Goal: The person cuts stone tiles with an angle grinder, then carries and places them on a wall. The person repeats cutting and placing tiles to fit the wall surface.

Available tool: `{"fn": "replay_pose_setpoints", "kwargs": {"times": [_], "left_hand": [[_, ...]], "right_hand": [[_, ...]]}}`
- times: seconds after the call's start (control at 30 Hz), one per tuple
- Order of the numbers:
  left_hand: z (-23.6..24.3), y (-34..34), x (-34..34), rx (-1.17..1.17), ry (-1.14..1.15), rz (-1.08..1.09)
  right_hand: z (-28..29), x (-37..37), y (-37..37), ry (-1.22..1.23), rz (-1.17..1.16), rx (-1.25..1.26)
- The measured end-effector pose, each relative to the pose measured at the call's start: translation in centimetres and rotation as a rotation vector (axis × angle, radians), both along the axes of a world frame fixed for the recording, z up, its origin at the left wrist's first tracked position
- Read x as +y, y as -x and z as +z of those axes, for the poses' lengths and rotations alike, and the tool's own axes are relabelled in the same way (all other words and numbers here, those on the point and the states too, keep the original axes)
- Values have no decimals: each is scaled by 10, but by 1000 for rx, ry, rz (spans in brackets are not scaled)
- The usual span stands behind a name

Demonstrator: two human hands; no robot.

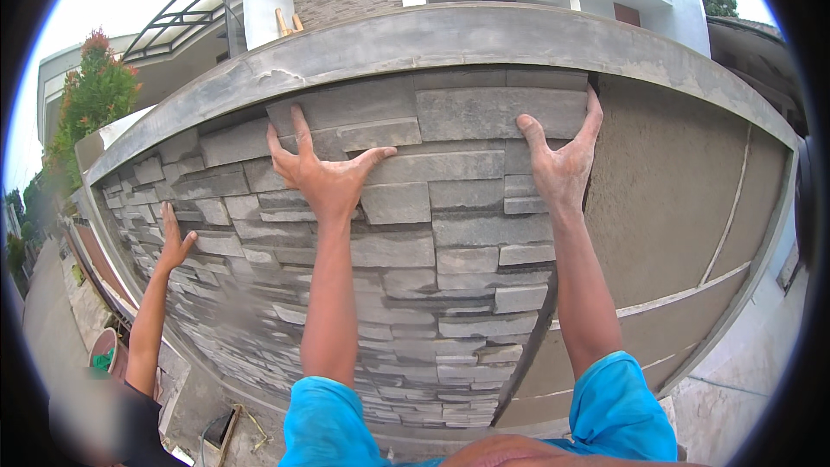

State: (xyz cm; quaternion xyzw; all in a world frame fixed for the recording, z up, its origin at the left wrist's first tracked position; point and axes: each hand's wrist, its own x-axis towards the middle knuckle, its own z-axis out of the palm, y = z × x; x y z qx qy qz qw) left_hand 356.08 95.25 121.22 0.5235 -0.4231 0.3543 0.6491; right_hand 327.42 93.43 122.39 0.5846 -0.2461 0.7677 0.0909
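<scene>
Grey stone cladding covers much of the wall in front of me. My left hand lies against the upper stones with fingers and thumb spread; it is open. Near the top right edge of the cladding, my right hand is open too. Its thumb rests on a long grey stone piece, and its fingers reach up along that piece's right end. Both arms are raised, wearing blue sleeves. Whether the stones between my hands are loose or fixed, I cannot tell.
At left, a co-worker's hand touches the cladding. Bare grey render lies right of the stones, crossed by pale lines. A smooth concrete ledge projects overhead. A bucket with green contents stands low at left.
</scene>
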Motion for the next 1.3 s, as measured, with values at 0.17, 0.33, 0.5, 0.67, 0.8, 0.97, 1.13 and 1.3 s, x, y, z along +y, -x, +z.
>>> {"fn": "replay_pose_setpoints", "kwargs": {"times": [0.17, 0.33, 0.5, 0.67, 0.8, 0.97, 1.13, 1.3], "left_hand": [[-3, -3, -3, -42, 45, 44], [1, -2, 0, -48, 43, -15], [2, -3, 5, -48, 15, 69], [4, -2, 5, -12, -58, 41], [6, -3, 4, 6, -57, -22], [4, -10, -6, -38, -10, -6], [-2, -23, -17, -111, 12, 12], [0, -26, -19, -139, 27, 23]], "right_hand": [[-1, 1, 0, 18, -25, 6], [3, 4, 5, -59, -21, 3], [3, 2, 6, -62, -51, -5], [6, -3, 2, -86, -59, -1], [7, 0, 0, -124, -49, 7], [7, -3, 1, -133, -126, 9], [5, -11, 5, -90, -91, 49], [9, -11, 6, -11, -273, 23]]}}
